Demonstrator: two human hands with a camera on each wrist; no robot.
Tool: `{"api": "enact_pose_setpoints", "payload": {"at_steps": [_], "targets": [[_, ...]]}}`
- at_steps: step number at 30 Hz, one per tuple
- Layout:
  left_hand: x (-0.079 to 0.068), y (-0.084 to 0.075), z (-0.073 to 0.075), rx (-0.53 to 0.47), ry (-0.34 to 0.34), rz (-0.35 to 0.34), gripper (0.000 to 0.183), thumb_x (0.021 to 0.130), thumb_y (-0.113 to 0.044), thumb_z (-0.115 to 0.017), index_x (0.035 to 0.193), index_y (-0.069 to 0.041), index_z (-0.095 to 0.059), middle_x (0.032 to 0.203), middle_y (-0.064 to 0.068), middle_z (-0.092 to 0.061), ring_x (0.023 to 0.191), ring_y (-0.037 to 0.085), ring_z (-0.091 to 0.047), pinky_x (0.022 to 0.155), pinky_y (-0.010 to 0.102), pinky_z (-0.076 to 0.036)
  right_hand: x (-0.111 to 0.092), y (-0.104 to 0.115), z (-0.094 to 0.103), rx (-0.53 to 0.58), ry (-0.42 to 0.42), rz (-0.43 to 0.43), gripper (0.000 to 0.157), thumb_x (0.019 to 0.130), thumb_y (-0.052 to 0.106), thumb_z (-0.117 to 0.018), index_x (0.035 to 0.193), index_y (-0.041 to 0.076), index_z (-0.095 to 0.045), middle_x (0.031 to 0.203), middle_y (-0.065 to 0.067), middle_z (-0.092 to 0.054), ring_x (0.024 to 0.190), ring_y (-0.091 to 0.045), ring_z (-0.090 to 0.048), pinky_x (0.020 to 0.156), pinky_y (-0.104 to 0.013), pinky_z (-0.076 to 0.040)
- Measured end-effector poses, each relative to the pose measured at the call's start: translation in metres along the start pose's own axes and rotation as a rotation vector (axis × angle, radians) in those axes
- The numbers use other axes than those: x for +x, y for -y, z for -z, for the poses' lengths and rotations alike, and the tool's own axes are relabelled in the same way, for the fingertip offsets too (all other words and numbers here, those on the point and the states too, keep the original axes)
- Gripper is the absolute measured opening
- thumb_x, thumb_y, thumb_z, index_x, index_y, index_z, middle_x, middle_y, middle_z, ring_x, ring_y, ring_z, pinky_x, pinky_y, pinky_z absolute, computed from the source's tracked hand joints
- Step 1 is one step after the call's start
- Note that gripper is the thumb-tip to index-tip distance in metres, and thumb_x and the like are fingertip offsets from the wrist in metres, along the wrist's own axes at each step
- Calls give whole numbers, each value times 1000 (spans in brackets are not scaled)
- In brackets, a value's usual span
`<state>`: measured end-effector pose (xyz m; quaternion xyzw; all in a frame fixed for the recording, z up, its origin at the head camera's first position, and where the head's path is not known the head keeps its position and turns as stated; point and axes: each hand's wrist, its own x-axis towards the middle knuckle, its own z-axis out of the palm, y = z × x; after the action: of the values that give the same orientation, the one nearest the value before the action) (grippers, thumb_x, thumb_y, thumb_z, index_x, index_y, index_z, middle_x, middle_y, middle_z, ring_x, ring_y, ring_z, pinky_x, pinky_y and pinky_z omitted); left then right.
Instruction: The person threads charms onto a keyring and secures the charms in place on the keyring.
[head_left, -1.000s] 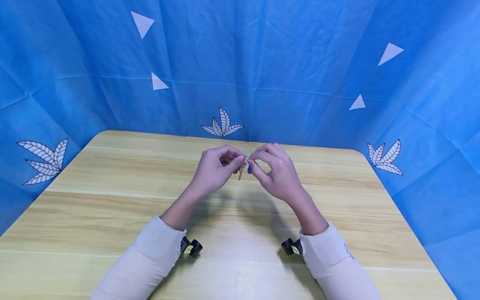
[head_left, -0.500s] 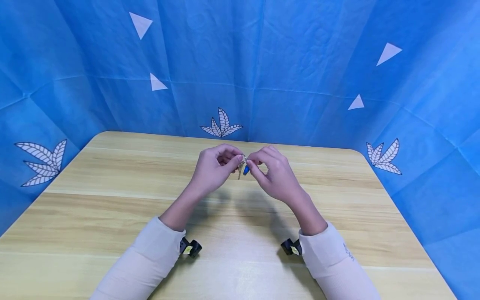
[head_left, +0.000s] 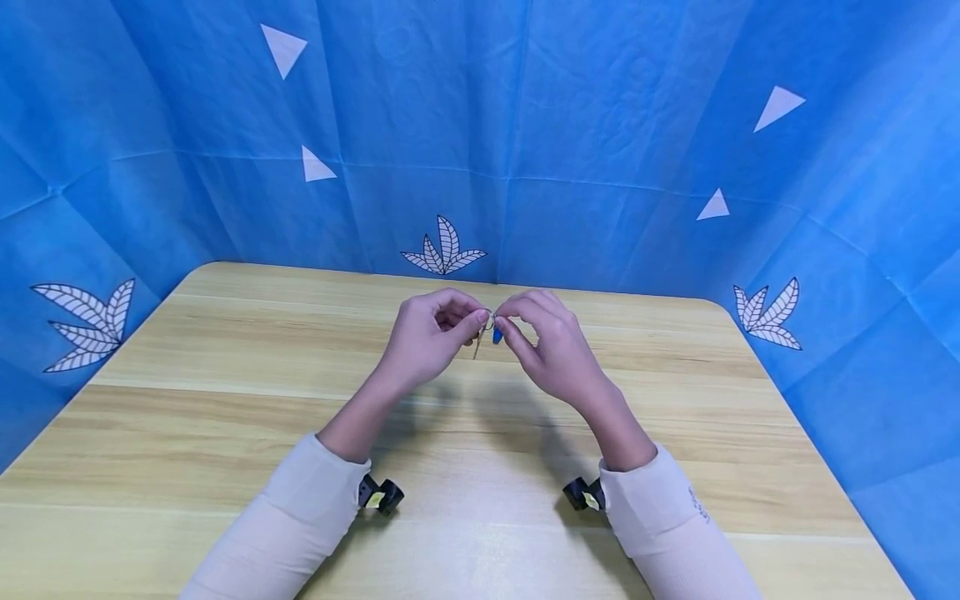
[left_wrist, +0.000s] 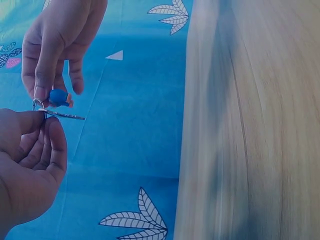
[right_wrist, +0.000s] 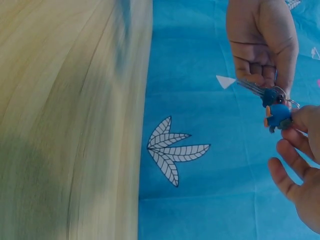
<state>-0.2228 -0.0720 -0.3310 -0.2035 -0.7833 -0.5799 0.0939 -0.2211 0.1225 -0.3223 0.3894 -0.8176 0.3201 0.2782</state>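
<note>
Both hands meet in mid-air above the table, a bunch of keys between them. My left hand (head_left: 435, 337) pinches a key (left_wrist: 65, 116) near its head between thumb and forefinger; its blade points away from the fingertips. Opposite it, my right hand (head_left: 551, 346) pinches the metal key ring (left_wrist: 37, 103) beside the key. A small blue charm (right_wrist: 278, 116) with orange parts hangs by the right fingertips. In the right wrist view, thin key blades (right_wrist: 250, 87) show next to the left thumb. The fingertips partly cover the ring.
Below the hands lies a light wood-grain table (head_left: 480, 500). A blue curtain (head_left: 600, 125) with white triangles and leaf prints stands behind and at both sides. Each sleeve cuff carries a small black camera (head_left: 382, 496).
Both hands stay almost in place, holding the keys. The blue charm swung left and then back slightly right, and the hanging key has turned a little. The ring shows more plainly between the fingertips.
</note>
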Motion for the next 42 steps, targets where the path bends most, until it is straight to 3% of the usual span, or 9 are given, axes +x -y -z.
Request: {"api": "enact_pose_setpoints", "payload": {"at_steps": [6,16,24,31,42], "targets": [[0,0,1,4,-7,-13,17,91,-30,-65,95,-14,-69,76,1,-66,65,17,-62,55,31,-51,-1,1,0,21,-1,-19,7,93,10,-62,97,6,-66,89,0,-65,86,-13,-58,77,-31,-49],[0,-2,1,11,-6,-31,12,92,-26,-64,99,-18,-69,78,-1,-66,65,17,-61,56,33,-52,-2,3,1,62,27,-88,10,93,13,-62,98,7,-67,88,2,-65,81,-8,-57,72,-28,-49],[-1,-3,0,2,-7,-23,12,92,-27,-64,98,-17,-68,76,-2,-65,66,25,-62,53,31,-49,-2,2,1,89,15,-58,7,92,13,-63,94,8,-68,87,3,-66,84,-9,-59,74,-29,-50],[-2,-4,1,-12,5,-28,13,92,-24,-65,102,-17,-68,78,0,-66,64,20,-61,54,32,-51,-2,2,1,113,12,-50,7,92,14,-62,93,9,-68,86,4,-66,82,-9,-58,72,-28,-50],[-2,-5,3,36,15,-4,12,91,-29,-65,94,-18,-70,77,-1,-66,66,17,-61,55,33,-52,-1,2,1,108,6,-66,7,92,13,-63,94,9,-68,85,4,-65,81,-9,-58,73,-29,-50]]}}
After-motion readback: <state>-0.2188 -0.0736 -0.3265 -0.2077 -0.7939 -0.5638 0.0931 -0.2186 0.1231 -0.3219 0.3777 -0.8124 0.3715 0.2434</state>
